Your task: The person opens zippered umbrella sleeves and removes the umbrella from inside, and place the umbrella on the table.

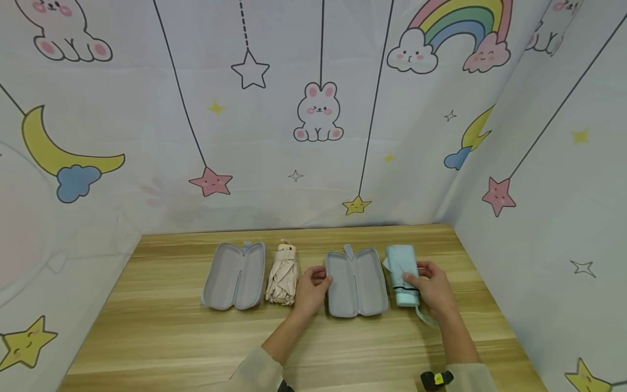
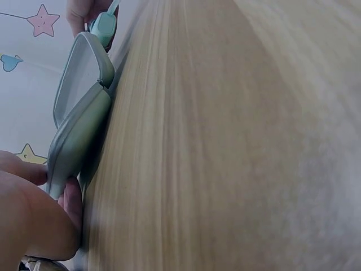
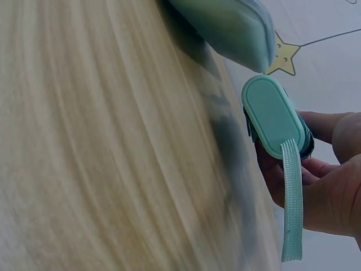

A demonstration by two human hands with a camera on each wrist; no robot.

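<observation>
My left hand (image 1: pixel 311 293) pinches the left edge of an open grey zip case (image 1: pixel 342 286), its thumb inside the rim and its fingers beneath, as the left wrist view shows. The case lies spread in two halves with its hollow sides up. On its right, my right hand (image 1: pixel 435 287) grips a folded light blue umbrella (image 1: pixel 401 260), thumb on top and fingers round the far side. A dark band circles the umbrella near its handle end (image 3: pixel 273 116), and a pale green wrist strap (image 3: pixel 292 209) hangs from that end.
A beige folded umbrella (image 1: pixel 283 276) lies just left of my left hand. Farther left is a second open grey case (image 1: pixel 221 279). All of them lie on a wood-grain table (image 1: pixel 161 337), in a row near its back edge, with a printed white curtain (image 1: pixel 274 207) behind.
</observation>
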